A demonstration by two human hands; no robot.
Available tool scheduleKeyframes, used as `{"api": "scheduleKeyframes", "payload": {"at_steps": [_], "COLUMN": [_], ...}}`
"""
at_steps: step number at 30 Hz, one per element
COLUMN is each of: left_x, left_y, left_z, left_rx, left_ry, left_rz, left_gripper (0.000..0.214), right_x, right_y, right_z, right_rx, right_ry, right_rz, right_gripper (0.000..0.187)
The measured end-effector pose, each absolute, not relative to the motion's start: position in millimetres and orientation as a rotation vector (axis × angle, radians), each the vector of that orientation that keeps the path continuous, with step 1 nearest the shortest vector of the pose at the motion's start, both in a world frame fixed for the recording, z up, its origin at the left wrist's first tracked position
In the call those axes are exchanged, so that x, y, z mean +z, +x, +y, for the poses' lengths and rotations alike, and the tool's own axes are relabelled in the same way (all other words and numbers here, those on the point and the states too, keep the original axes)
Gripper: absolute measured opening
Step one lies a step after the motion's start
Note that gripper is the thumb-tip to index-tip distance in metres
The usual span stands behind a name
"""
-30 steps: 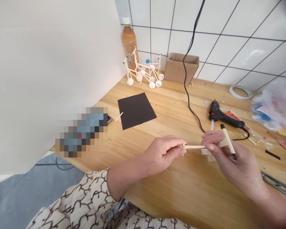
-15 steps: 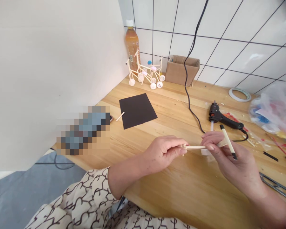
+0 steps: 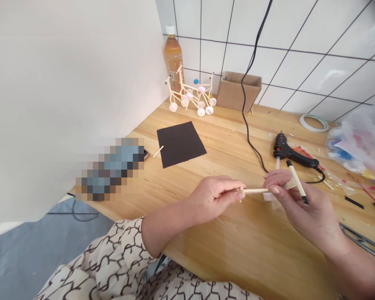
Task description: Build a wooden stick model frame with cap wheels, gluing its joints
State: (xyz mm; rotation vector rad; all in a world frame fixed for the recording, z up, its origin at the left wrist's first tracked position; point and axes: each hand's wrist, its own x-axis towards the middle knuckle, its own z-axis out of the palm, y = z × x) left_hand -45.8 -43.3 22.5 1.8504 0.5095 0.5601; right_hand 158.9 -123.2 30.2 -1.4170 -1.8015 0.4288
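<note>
Between my two hands, above the front of the wooden table, is a small frame of pale wooden sticks (image 3: pixel 255 191). My left hand (image 3: pixel 213 198) pinches its left end, where short stick pieces meet at a joint. The fingers of my right hand (image 3: pixel 295 208) are closed on the other end. A crosspiece with black-wrapped tips (image 3: pixel 296 182) stands out over my right fingers, slanting. Part of the frame is hidden by my fingers. Behind my right hand lies a black hot glue gun (image 3: pixel 292 153), touched by neither hand.
Model bicycles of sticks (image 3: pixel 190 96) stand before a tea bottle (image 3: pixel 173 56) and a cardboard box (image 3: pixel 239 92). Black card (image 3: pixel 181 144) lies mid-table. A black cable (image 3: pixel 244 100) hangs across. Tape (image 3: pixel 314 123), a plastic bag (image 3: pixel 359 141) and scissors-like metal handles (image 3: pixel 362 241) are right.
Almost nothing differs. Both hands keep their hold on the stick frame, and the view has shifted very slightly.
</note>
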Motion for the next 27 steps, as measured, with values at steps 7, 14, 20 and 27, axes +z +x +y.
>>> {"api": "scheduleKeyframes", "payload": {"at_steps": [7, 14, 20, 27], "left_x": [25, 24, 26, 21], "left_y": [-45, -46, -46, -47], "left_z": [-45, -41, -40, -41], "left_rx": [0.543, 0.527, 0.512, 0.539], "left_ry": [1.600, 1.400, 1.361, 1.289], "left_rz": [0.596, 0.614, 0.611, 0.703], "left_gripper": [0.016, 0.011, 0.010, 0.019], "right_x": [34, 35, 39, 42], "right_y": [156, 151, 148, 152], "right_z": [-120, -118, -117, -117], "right_rx": [0.469, 0.448, 0.353, 0.312], "right_ry": [-1.507, -1.648, -1.693, -1.719], "right_rz": [-1.725, -1.639, -1.680, -1.632], "right_gripper": [0.009, 0.020, 0.018, 0.016]}}
